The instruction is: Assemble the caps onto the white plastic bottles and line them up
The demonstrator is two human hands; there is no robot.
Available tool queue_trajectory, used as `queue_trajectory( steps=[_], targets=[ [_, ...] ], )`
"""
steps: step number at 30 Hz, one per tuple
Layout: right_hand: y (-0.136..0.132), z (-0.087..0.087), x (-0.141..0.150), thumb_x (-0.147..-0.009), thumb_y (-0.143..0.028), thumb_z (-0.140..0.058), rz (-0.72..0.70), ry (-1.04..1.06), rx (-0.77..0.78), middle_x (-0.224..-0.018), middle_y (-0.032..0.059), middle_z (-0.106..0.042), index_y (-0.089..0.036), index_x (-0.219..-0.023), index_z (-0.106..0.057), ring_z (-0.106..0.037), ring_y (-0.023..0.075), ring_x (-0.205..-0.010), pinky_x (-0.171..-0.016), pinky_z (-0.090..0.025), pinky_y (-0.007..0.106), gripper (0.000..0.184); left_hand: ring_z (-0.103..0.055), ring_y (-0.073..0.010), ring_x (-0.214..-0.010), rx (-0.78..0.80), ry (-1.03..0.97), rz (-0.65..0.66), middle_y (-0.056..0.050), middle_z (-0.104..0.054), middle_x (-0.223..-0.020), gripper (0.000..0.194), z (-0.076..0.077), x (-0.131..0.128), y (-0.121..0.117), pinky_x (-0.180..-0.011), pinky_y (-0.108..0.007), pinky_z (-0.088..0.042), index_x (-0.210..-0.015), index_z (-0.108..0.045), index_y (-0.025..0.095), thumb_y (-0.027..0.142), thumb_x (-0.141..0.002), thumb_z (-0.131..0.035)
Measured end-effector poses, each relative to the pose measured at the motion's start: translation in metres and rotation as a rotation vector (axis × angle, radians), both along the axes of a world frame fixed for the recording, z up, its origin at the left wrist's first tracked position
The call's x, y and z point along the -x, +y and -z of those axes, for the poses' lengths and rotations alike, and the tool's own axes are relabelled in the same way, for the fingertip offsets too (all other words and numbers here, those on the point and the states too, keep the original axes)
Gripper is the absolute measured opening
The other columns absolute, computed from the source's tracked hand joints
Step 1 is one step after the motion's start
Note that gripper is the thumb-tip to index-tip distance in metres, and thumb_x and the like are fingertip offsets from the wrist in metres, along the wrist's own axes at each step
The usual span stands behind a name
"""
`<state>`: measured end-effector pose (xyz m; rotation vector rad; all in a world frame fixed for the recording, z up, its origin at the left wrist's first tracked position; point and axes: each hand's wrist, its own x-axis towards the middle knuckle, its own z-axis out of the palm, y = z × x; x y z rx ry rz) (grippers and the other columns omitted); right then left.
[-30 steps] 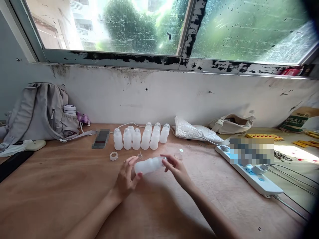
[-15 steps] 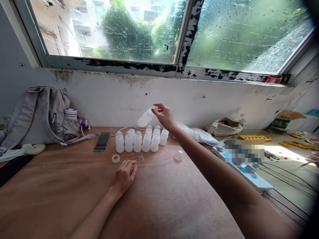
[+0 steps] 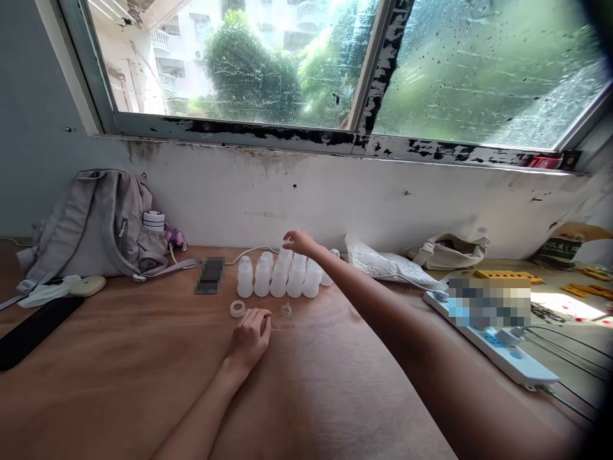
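Note:
My right hand point(image 3: 299, 241) reaches to the back of a group of frosted white baby bottles point(image 3: 262, 278), its fingers closed around the top of one baby bottle point(image 3: 286, 253) in the back row. That bottle's lower part is hidden behind those in front. Palm down on the table rests my left hand point(image 3: 249, 333), holding nothing, fingers loosely bent. Just beyond its fingertips lie a white ring point(image 3: 237, 308) and a clear teat-shaped piece point(image 3: 286, 310). A clear cap point(image 3: 354, 311) is mostly hidden by my right forearm.
Left of the bottles are a blurred phone point(image 3: 209, 276), a grey backpack point(image 3: 103, 223) and a black case point(image 3: 41, 329). To the right lie a white plastic parcel point(image 3: 387, 265), a beige bag point(image 3: 447, 252) and a power strip point(image 3: 493, 345) with cables. A wall and window stand behind.
My right hand has lowered the raised, tilted bottle into the back of the group. My left hand stays on the table. The whole view has shifted slightly.

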<state>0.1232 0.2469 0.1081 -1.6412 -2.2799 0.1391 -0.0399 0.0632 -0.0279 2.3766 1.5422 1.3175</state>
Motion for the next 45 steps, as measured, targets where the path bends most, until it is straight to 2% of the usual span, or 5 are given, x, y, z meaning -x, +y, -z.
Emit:
queue_trajectory(
  steps=[19,28,34,40,45],
  targets=[
    [-0.005,0.015,0.003,-0.086,-0.028,-0.048,-0.008,-0.290,-0.012,-0.111,0.0073,-0.052,-0.016,-0.110,-0.050,-0.055,0.0182,-0.093,-0.078,-0.047,0.038,0.027,-0.056,-0.0182,-0.077,-0.019,-0.009,-0.025,-0.003,-0.061,-0.078,0.015,0.009,0.012,0.011,-0.070,-0.032,-0.047,-0.083,-0.056,0.018,0.011,-0.077,-0.044],
    [-0.007,0.018,0.002,-0.080,-0.017,-0.053,-0.044,-0.165,-0.107,-0.090,0.0095,-0.063,-0.016,-0.110,-0.049,-0.052,0.0255,-0.096,-0.081,-0.038,0.044,0.031,-0.053,-0.0223,-0.087,-0.014,0.045,-0.103,-0.006,-0.061,-0.086,0.019,0.002,0.017,0.011,-0.078,-0.037,-0.042,-0.090,-0.057,0.018,0.012,-0.076,-0.045],
    [-0.043,0.015,-0.003,-0.088,-0.017,-0.032,-0.061,0.034,-0.341,-0.107,0.0117,-0.057,-0.016,-0.110,-0.045,-0.047,0.0224,-0.101,-0.082,-0.034,0.036,0.026,-0.050,-0.0251,-0.096,0.065,0.135,-0.255,-0.009,-0.057,-0.103,0.028,0.007,0.022,0.015,-0.080,-0.038,-0.041,-0.103,-0.053,0.017,0.016,-0.075,-0.049],
    [-0.109,0.075,-0.019,-0.083,-0.013,-0.037,-0.253,0.160,-0.439,-0.081,0.0066,-0.060,-0.016,-0.089,-0.053,-0.054,0.0174,-0.076,-0.072,-0.036,0.028,0.017,-0.049,-0.0248,-0.096,0.120,0.174,-0.304,-0.010,-0.056,-0.105,0.030,0.011,0.028,0.021,-0.081,-0.037,-0.040,-0.104,-0.053,0.015,0.017,-0.075,-0.048],
    [-0.130,0.145,-0.022,-0.077,-0.012,-0.046,-0.171,0.206,-0.230,-0.088,0.0080,-0.061,-0.018,-0.094,-0.053,-0.054,0.0209,-0.083,-0.072,-0.038,0.031,0.020,-0.047,-0.0275,-0.102,0.153,0.222,-0.450,-0.013,-0.056,-0.109,0.040,0.012,0.029,0.020,-0.083,-0.040,-0.037,-0.115,-0.045,0.013,0.022,-0.076,-0.049]
  ],
)
